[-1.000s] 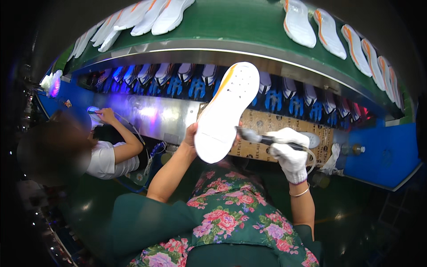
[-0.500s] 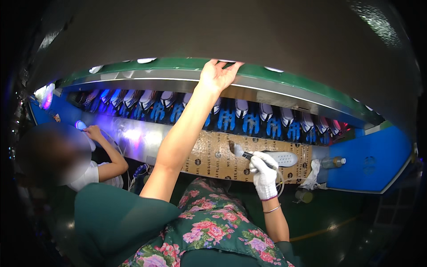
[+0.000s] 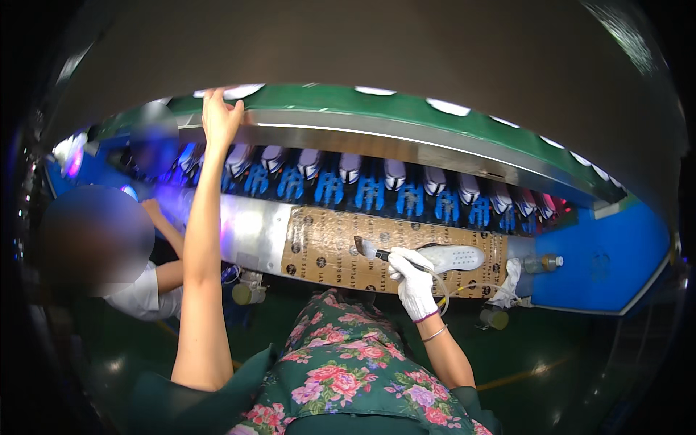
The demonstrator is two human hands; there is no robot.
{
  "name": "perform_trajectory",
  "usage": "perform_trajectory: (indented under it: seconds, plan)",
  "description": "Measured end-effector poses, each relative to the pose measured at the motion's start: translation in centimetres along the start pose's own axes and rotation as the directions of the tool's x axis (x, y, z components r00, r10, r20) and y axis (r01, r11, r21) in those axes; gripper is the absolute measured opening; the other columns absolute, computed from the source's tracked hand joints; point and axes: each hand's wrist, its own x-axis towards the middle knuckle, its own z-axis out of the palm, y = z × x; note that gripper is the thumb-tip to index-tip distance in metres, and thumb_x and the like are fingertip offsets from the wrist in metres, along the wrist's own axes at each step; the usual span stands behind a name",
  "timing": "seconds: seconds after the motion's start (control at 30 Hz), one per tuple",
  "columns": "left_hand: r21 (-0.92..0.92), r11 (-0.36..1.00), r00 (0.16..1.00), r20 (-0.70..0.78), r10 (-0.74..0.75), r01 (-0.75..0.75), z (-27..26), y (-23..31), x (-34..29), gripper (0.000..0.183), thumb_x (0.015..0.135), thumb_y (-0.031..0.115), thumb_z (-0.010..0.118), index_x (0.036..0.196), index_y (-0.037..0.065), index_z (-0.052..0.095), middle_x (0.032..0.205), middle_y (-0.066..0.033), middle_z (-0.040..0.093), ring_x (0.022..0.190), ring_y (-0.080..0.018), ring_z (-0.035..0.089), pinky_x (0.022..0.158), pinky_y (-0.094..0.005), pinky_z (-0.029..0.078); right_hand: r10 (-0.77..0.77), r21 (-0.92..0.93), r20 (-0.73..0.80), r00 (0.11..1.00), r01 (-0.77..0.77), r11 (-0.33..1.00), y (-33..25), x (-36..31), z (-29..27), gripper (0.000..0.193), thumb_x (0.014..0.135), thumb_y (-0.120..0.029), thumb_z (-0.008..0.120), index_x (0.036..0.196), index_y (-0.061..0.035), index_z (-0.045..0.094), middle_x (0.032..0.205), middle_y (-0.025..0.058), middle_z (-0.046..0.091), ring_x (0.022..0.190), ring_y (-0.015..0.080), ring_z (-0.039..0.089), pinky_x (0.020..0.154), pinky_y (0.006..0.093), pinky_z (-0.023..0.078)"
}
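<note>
My bare left hand (image 3: pixel 222 122) reaches up to the far green belt. Its fingers are stretched out over the edge of a white shoe part (image 3: pixel 246 91), with the thumb apart. The dark panel above hides most of that part. My right hand (image 3: pixel 414 279), in a white knitted glove, grips a flat brush (image 3: pixel 380 254) by its dark handle. The pale bristles have dark tips, point left and hang over the brown cardboard (image 3: pixel 326 248). A thin clear tube (image 3: pixel 445 293) runs beside this hand. Just right of the brush lies a white shoe sole (image 3: pixel 458 257) with rows of small dots.
Behind the cardboard runs a row of shoes on blue holders (image 3: pixel 370 194). The green belt (image 3: pixel 319 100) carries several white parts. A clear bottle (image 3: pixel 540 264) and a white cloth (image 3: pixel 509 281) are at the right. A co-worker's arm (image 3: pixel 168 230) works at the left.
My left hand has left a white part near the belt's middle and moved left to another one. My right hand has shifted slightly left with the brush.
</note>
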Motion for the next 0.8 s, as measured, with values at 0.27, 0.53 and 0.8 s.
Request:
perform_trajectory:
  seconds: [0.27, 0.53, 0.8]
  plan:
    - [-0.445, 0.816, 0.929, -0.175, 0.325, -0.369, -5.1, -0.1, -6.7, 0.030, 0.086, 0.003, 0.066, 0.111, 0.003, 0.050, 0.129, -0.0139, 0.051, 0.117, -0.0192, 0.053, 0.099, -0.0332, 0.044, -0.014, 0.084, 0.036, 0.999, 0.011, 0.996, 0.4, -0.5, 2.9, 0.021, 0.084, 0.001, 0.072, 0.104, 0.0034, 0.069, 0.081, 0.0095, 0.068, 0.065, 0.0145, 0.061, 0.056, 0.0237, 0.047]
    - [-0.721, 0.679, 0.916, -0.354, -0.188, -0.139, -9.2, 1.0, -16.9, 0.042, 0.095, 0.034, 0.044, 0.119, 0.001, 0.054, 0.118, -0.0212, 0.064, 0.106, -0.0287, 0.062, 0.097, -0.0394, 0.048, -0.086, 0.182, 0.276, 0.957, 0.036, 0.983, -6.7, -3.9, 7.7, 0.019, 0.081, 0.007, 0.066, 0.099, 0.0006, 0.065, 0.103, 0.0181, 0.068, 0.067, 0.0183, 0.063, 0.056, 0.0275, 0.051]
    - [-0.616, 0.051, 0.601, 0.742, -0.298, 0.786, 4.1, 0.2, -26.4, 0.040, 0.099, 0.034, 0.048, 0.116, 0.000, 0.062, 0.103, -0.0131, 0.070, 0.093, -0.0215, 0.069, 0.086, -0.0377, 0.056, -0.049, -0.129, 0.507, 0.861, 0.132, 0.983, -5.1, -4.6, 11.8, 0.017, 0.080, 0.007, 0.071, 0.097, 0.0073, 0.069, 0.092, 0.0134, 0.070, 0.071, 0.0175, 0.067, 0.061, 0.0274, 0.054]
